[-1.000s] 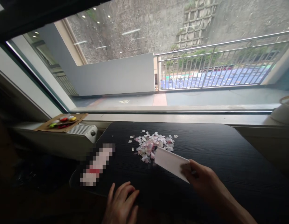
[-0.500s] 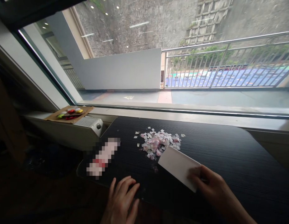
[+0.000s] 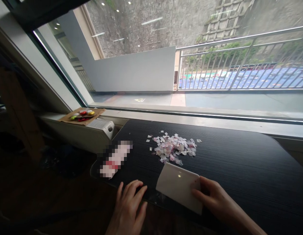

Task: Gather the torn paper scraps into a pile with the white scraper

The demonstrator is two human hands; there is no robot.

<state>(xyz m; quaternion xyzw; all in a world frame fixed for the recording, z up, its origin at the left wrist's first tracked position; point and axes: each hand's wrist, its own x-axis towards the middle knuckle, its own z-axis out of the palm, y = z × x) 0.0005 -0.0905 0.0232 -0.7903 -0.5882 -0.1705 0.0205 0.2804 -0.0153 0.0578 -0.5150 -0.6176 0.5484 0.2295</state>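
My right hand (image 3: 210, 192) pinches the right end of a glossy white card (image 3: 178, 184), which is tilted low over the near side of the black table (image 3: 227, 156). Just beyond the card lies a loose pile of small square paper scraps (image 3: 174, 147), white and pinkish, with a few stray pieces around it. Some faint see-through bits (image 3: 161, 195) show by the card's lower left edge. My left hand (image 3: 130, 202) is at the table's near edge, empty, its fingers stretched and apart. Whether it touches the tabletop I cannot tell.
A blurred-out pinkish strip with a red band (image 3: 115, 160) lies on the table's left side. Beyond it, a brown cardboard piece (image 3: 64, 116) carries small colourful packets (image 3: 84, 113) beside a white vented unit (image 3: 102, 127). A window sill (image 3: 215, 122) runs along the back.
My right hand has drawn the card back from the pile toward the near table edge, with the faint bits shifting the same way. My left hand stays about where it was. The view has shifted slightly.
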